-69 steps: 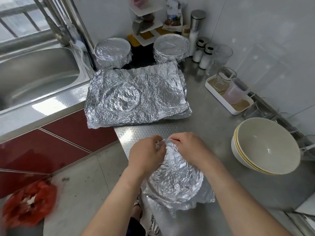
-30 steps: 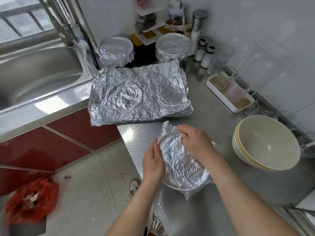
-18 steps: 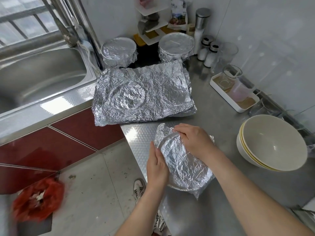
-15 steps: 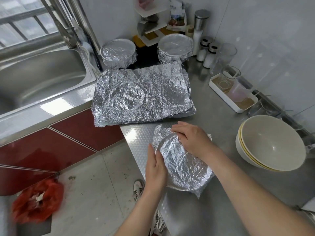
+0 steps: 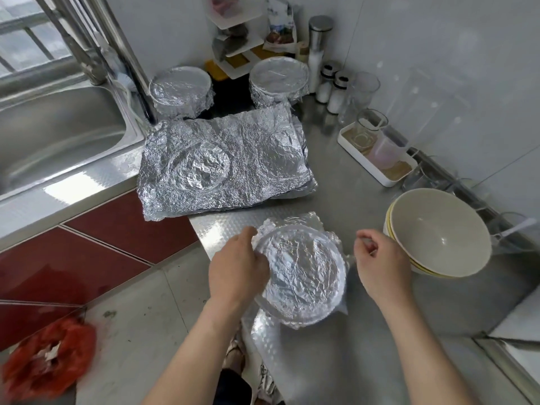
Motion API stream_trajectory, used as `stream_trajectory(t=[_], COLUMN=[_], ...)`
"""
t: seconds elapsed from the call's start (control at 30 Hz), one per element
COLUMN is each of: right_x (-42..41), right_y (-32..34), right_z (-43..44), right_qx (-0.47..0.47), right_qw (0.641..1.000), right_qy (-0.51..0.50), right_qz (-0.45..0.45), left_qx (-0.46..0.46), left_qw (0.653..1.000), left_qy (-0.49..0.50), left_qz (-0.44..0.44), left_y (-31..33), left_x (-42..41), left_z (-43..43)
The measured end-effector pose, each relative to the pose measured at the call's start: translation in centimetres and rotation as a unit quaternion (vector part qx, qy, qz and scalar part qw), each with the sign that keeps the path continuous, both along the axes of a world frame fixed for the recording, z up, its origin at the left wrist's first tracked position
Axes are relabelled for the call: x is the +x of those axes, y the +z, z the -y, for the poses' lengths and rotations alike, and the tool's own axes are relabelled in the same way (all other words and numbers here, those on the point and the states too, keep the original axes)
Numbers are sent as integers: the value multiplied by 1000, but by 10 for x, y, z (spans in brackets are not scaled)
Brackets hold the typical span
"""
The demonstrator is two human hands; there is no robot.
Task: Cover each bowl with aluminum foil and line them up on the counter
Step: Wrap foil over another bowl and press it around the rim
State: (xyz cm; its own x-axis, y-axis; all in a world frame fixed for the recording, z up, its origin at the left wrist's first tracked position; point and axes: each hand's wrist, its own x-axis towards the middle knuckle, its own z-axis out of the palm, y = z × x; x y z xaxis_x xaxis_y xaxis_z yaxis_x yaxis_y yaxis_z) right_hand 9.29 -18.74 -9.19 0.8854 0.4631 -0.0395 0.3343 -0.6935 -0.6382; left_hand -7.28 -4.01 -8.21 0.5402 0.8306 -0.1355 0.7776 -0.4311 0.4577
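The stainless steel tabletop (image 5: pixel 350 176) runs from the steel sink (image 5: pixel 58 133) on the left round to the right-hand wall. Across its middle lies a stack of crumpled aluminum foil sheets (image 5: pixel 228 162), long axis left to right, with round dents pressed into the top sheet. At the right stands a stack of uncovered cream ceramic bowls (image 5: pixel 438 232), mouths up and tipped slightly toward the camera. The foil-covered round bowl (image 5: pixel 301 273) sits close to the tabletop's near edge. As I judge it, that is the danger: a hard tuck from the side could shove it over the edge to the floor. The thin foil might also tear at the rim, and flaps left unpressed would let the cover slip once the bowl is carried to the row. Its mouth faces upward. Being round it has no long axis, though loose foil flares out at its far side and near right. Two finished foil-wrapped bowls, one (image 5: pixel 181 89) nearer the sink and one (image 5: pixel 279 77) to its right, stand at the back, well apart from it. The left hand (image 5: pixel 236 270) grips the bowl's left rim, fingers curled over the foil. The right hand (image 5: pixel 380 267) is just beside the right rim, fingers curled in. I cannot tell whether they pinch a flap or nothing.
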Motion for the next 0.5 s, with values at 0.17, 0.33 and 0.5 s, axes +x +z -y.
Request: stream_trajectory(t=[0.17, 0.33, 0.5], right_x=[-15, -32, -30], right_y=[-17, -16, 0], right_z=[6, -4, -33], right_qx=[7, 69, 75], right_qw=[989, 955, 940], right_qy=[-105, -128, -79], right_qz=[-101, -258, -323], left_qx=[-5, 94, 48], left_qw=[993, 995, 998], left_qy=[17, -6, -19], left_qz=[-118, -23, 21], left_y=[7, -7, -17], left_x=[-17, -8, 10], left_z=[11, 3, -13])
